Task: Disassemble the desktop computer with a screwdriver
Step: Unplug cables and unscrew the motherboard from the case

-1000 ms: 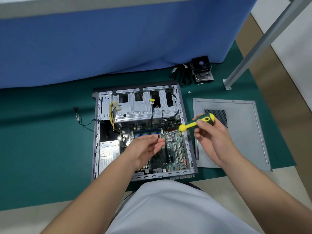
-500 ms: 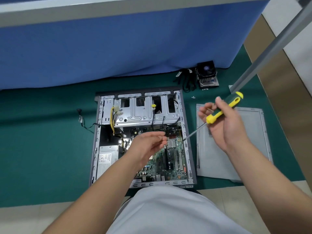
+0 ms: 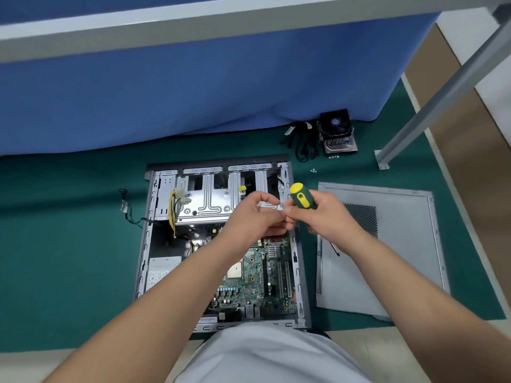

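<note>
The open desktop case (image 3: pixel 144 244) lies flat on the green mat, with its green motherboard (image 3: pixel 250 275), silver drive cage (image 3: pixel 206 205) and power supply (image 3: pixel 163 268) exposed. My right hand (image 3: pixel 327 217) grips the green and yellow screwdriver (image 3: pixel 301 199) by the handle, butt end up, over the case's right edge. A thin dark shaft tip shows below that hand, over the side panel. My left hand (image 3: pixel 255 217) hovers over the drive cage with curled fingers, its fingertips meeting my right hand's fingers. Whether it pinches anything is hidden.
The removed grey side panel (image 3: pixel 403 244) lies right of the case. A CPU cooler (image 3: pixel 337 131), a black cable bundle (image 3: pixel 301 145) and loose screws (image 3: pixel 313 170) sit behind. A metal leg (image 3: pixel 409 128) stands at the right. A blue cloth (image 3: pixel 193 92) hangs behind, and a loose cable (image 3: pixel 127 210) trails left.
My right hand swung the screwdriver in from the right and turned it butt end up. Both hands rose and now meet over the drive cage. The camera moved closer.
</note>
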{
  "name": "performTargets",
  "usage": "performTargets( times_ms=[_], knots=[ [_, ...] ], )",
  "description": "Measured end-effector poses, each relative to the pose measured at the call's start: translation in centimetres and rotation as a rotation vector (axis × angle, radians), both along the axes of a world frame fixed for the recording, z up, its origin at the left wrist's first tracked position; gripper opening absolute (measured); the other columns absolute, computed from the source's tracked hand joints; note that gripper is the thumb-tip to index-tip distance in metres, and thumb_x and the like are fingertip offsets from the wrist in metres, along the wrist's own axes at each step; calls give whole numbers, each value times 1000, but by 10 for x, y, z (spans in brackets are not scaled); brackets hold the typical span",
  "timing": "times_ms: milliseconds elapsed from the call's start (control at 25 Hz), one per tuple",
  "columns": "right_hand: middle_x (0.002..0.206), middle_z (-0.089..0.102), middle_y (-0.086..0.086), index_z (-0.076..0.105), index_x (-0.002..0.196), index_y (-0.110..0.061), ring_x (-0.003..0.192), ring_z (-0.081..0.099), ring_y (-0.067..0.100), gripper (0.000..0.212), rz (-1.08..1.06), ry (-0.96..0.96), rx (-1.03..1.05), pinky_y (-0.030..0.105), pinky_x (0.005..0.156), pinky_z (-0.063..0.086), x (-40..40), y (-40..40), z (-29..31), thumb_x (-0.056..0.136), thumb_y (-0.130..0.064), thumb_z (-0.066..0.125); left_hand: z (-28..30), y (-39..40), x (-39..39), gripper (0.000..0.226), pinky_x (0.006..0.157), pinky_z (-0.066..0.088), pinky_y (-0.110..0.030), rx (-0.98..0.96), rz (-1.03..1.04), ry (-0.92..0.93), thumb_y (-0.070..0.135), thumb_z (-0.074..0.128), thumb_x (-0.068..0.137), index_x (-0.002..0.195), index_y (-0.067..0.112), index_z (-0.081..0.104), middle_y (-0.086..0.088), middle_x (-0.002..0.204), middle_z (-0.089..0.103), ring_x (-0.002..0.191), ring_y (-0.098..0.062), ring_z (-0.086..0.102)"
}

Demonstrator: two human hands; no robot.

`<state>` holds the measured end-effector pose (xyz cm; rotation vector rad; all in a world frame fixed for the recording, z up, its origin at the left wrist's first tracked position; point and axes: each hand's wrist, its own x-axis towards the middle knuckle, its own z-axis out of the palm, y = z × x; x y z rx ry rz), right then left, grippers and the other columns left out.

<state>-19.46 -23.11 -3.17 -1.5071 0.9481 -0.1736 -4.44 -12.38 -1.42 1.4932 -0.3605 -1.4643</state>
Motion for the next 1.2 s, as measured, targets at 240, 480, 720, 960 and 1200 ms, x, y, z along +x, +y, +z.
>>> performTargets(
  times_ms=[240, 480, 720, 960, 1200],
  knots=[
    [73, 67, 1, 74, 89, -23, 56, 47, 11, 7, -4, -48, 144, 25, 50, 39, -6, -18, -15, 87, -28, 78, -11, -19, 5, 26, 79, 63, -36, 14, -65, 71, -2, 66, 96, 116, 5, 52, -30, 99, 74, 88, -33, 75],
    [81, 74, 6, 73, 85, -22, 53, 51, 13, 7, -259, 18, 135, 21, 45, 39, -6, -52, -46, 82, -28, 73, -30, -42, 39, 14, 82, 58, -30, -22, -258, -659, 25, 60, 102, 116, 27, 62, 7, 108, 75, 94, -4, 71],
    [87, 77, 8, 69, 91, -12, 53, 54, 13, 7, -525, 265, 50, 27, 50, 41, 4, -133, -102, 86, -14, 65, -72, -51, 104, 60, 126, -6, -45, 179, -493, -1330, 55, 38, 105, 160, 42, 19, 17, 171, -2, 158, -16, -9],
    [84, 72, 11, 65, 87, -21, 75, 62, 28, 9, -480, 525, -56, 34, 67, 49, 27, -184, -152, 80, -20, 71, -96, -53, 112, 80, 116, -29, -40, 279, -569, -1326, 87, 13, 87, 156, 53, -13, 30, 158, -36, 144, -5, -42],
    [82, 65, 4, 66, 87, -24, 86, 63, 30, 5, -417, 639, -205, 28, 72, 46, 40, -195, -180, 85, -28, 69, -98, -54, 114, 88, 108, -37, -32, 301, -594, -1314, 95, 11, 80, 154, 55, -15, 32, 153, -42, 140, -4, -47]
  ],
)
